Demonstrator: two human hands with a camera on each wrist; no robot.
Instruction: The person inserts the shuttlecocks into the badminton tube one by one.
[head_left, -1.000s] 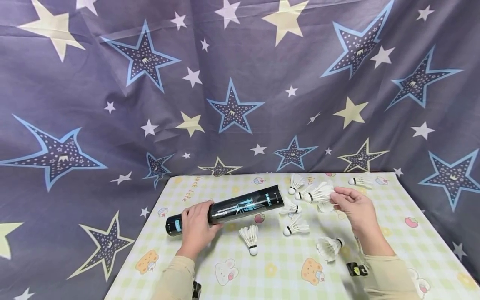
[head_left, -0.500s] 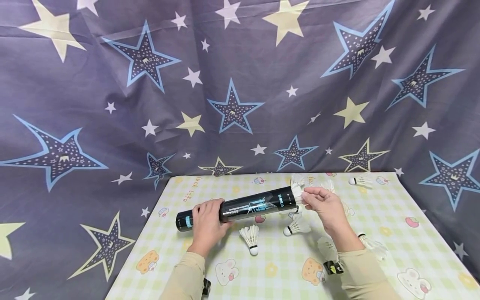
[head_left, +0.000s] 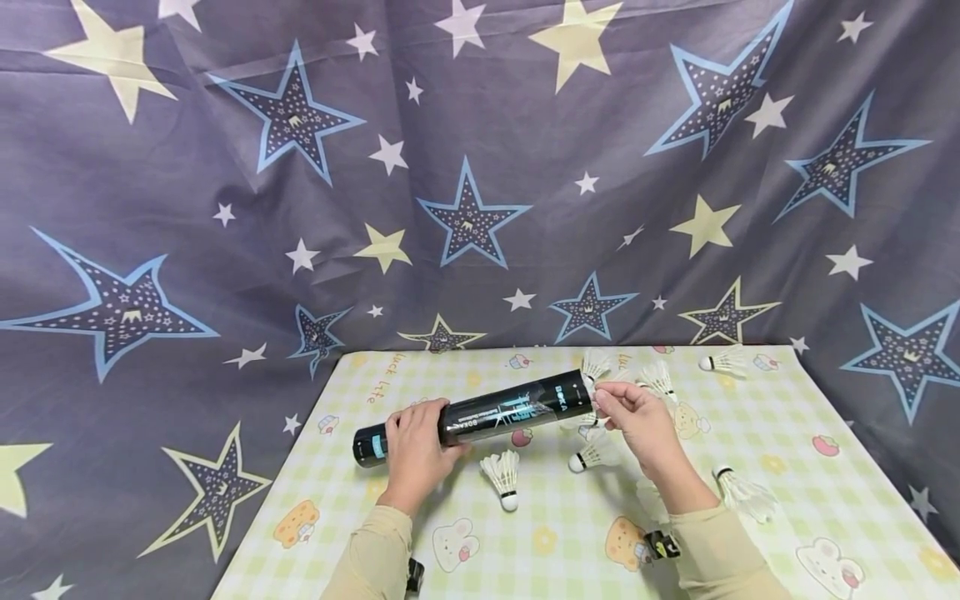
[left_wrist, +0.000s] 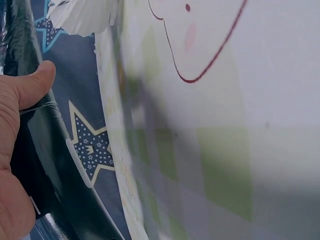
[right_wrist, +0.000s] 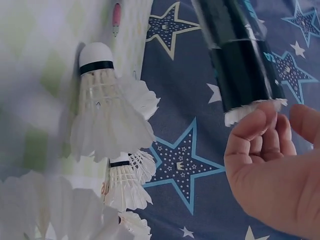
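Observation:
My left hand (head_left: 420,450) grips a black shuttlecock tube (head_left: 517,408), tilted slightly, its mouth end raised to the right above the table. In the left wrist view the thumb (left_wrist: 37,85) lies along the tube. At the tube's mouth, my right hand (head_left: 641,425) holds curled fingers against a white shuttlecock. Only the feather rim of that shuttlecock (right_wrist: 239,114) shows past the tube's edge in the right wrist view; the rest is hidden inside. Below the tube lies a loose shuttlecock (head_left: 501,479), and another shuttlecock (head_left: 588,457) sits near the right hand.
More shuttlecocks lie around the right arm, including one shuttlecock (head_left: 742,493) beside the sleeve and another shuttlecock (head_left: 723,362) near the back edge. A checked cloth (head_left: 570,550) covers the table. Behind it hangs a star-patterned curtain (head_left: 487,125).
My right hand has carried a shuttlecock leftward to the tube's mouth and pushed it in almost to its rim. The left hand and tube have shifted slightly right. A shuttlecock beside the right forearm has turned.

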